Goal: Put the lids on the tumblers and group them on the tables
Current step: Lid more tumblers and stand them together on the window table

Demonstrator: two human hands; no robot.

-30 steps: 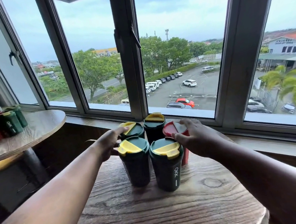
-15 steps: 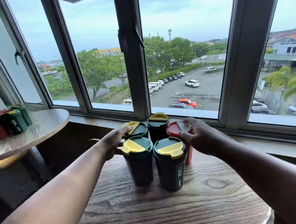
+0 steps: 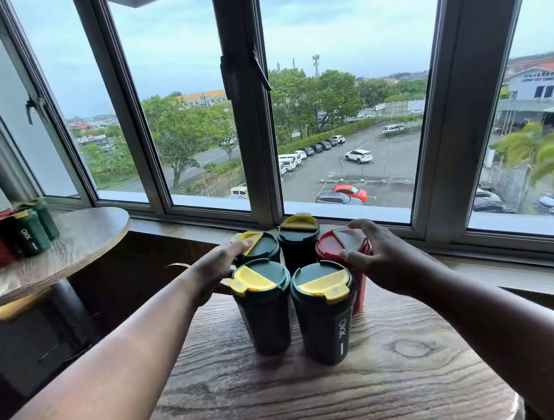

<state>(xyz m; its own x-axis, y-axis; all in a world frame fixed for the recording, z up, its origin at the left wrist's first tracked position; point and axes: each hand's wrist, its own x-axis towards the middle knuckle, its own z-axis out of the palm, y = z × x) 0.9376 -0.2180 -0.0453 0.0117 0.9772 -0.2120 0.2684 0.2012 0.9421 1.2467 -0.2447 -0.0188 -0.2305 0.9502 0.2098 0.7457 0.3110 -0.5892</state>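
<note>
Several lidded tumblers stand bunched together on the wooden table (image 3: 393, 381) in front of me. Two dark ones with green-and-yellow lids are nearest, the front left tumbler (image 3: 264, 308) and the front right tumbler (image 3: 324, 317) marked OKK. Behind them stand a green tumbler (image 3: 261, 243), a black tumbler (image 3: 298, 237) and a red tumbler (image 3: 343, 248) with a red lid. My left hand (image 3: 217, 267) grips the side of the back left green tumbler, fingertips on its lid. My right hand (image 3: 379, 262) wraps the red tumbler from the right, thumb and fingers at its lid.
A second round wooden table (image 3: 86, 241) stands to the left, carrying another group of red and green tumblers (image 3: 17, 233). A window sill (image 3: 500, 274) and a large window run close behind the tumblers. A gap separates the two tables.
The view has shifted slightly. Both hands stay on their tumblers, with the left fingers now resting further onto the green lid.
</note>
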